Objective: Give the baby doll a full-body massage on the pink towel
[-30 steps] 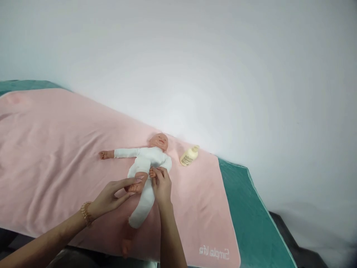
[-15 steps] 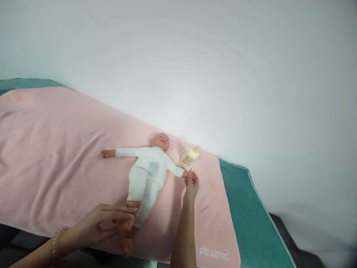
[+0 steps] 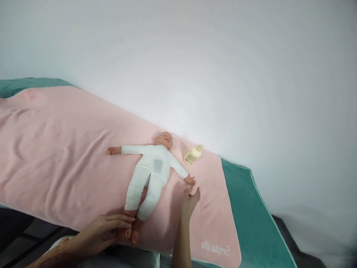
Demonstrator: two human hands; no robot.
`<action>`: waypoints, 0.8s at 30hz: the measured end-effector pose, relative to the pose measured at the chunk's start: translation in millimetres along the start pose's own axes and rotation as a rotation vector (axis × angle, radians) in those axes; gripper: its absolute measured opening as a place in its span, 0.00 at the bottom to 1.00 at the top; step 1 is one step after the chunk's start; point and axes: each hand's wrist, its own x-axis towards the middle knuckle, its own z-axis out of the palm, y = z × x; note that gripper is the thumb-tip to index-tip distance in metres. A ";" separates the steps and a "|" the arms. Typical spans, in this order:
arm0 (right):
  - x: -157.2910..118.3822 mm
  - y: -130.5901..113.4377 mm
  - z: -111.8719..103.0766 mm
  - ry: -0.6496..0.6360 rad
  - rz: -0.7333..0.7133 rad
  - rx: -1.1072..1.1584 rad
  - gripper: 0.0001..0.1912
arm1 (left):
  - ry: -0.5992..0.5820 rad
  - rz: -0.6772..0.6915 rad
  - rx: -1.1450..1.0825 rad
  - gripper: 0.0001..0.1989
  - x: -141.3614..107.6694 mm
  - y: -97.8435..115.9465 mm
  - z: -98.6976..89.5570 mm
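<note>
A baby doll (image 3: 156, 163) in white clothing lies on its back on the pink blanket (image 3: 69, 149), arms spread and head toward the wall. My left hand (image 3: 107, 229) is closed around the lower leg and foot on the doll's left-hand side in view; the thumb is partly hidden. Just below the doll's other hand, on the right, my right hand (image 3: 190, 203) is raised with thumb and fingers apart, holding nothing. A pale yellow pump bottle (image 3: 192, 155) lies tilted on the blanket, beyond that doll hand.
A green cover (image 3: 251, 208) shows past the blanket's right edge and at the far left. The white wall (image 3: 178, 67) rises behind. Dark frame parts (image 3: 298, 242) show at lower right. Lettering marks the blanket's near right corner.
My right hand has let go of the doll's hand and drawn back toward me. The doll's arm has dropped slightly. The legs have shifted, with my left hand still at the foot.
</note>
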 end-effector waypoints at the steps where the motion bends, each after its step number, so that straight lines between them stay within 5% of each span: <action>1: -11.8 -1.0 -0.9 -0.013 0.014 -0.008 0.32 | 0.001 -0.002 0.011 0.15 -2.1 -0.6 0.2; 9: -112.9 -3.0 -5.0 -0.386 -0.434 -0.130 0.21 | 0.003 -0.034 0.069 0.17 -14.1 -7.5 4.0; 16: -157.7 13.0 -10.0 -0.585 -0.793 -0.226 0.22 | -0.004 -0.148 -0.010 0.19 -20.2 7.1 -9.0; 20: -162.2 27.2 -11.6 -0.542 -0.880 -0.253 0.27 | 0.193 -0.318 -0.068 0.17 -18.4 11.9 -28.4; 24: -168.2 31.9 -10.1 -0.544 -0.850 -0.264 0.26 | 0.510 -0.432 -0.136 0.20 -1.7 3.6 -46.9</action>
